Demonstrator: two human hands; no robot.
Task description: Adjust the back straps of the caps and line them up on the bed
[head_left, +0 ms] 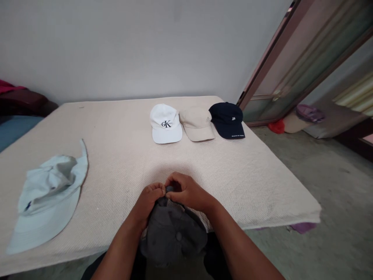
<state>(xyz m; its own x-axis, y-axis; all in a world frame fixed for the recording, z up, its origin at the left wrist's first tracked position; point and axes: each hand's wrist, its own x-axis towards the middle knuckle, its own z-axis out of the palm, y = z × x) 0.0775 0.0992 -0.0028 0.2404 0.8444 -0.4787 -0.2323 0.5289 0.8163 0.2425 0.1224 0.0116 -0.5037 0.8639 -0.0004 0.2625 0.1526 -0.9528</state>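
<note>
A dark grey cap (171,233) is held at the table's front edge, its crown towards me and its strap end facing the table. My left hand (150,197) pinches the strap from the left. Touching the same strap from the right, my right hand (188,190) has its thumb and fingers closed on it. The strap's small fastening is largely hidden by the fingers. Farther back lie a white cap (165,123) with black letters, a beige cap (197,123) and a navy cap (227,120), side by side.
A pale blue cap (49,198) with its strap undone lies at the left on the cloth-covered table (116,155). Behind the table is a grey wall. A doorway frame stands at the right, with red and purple items (310,112) on the floor.
</note>
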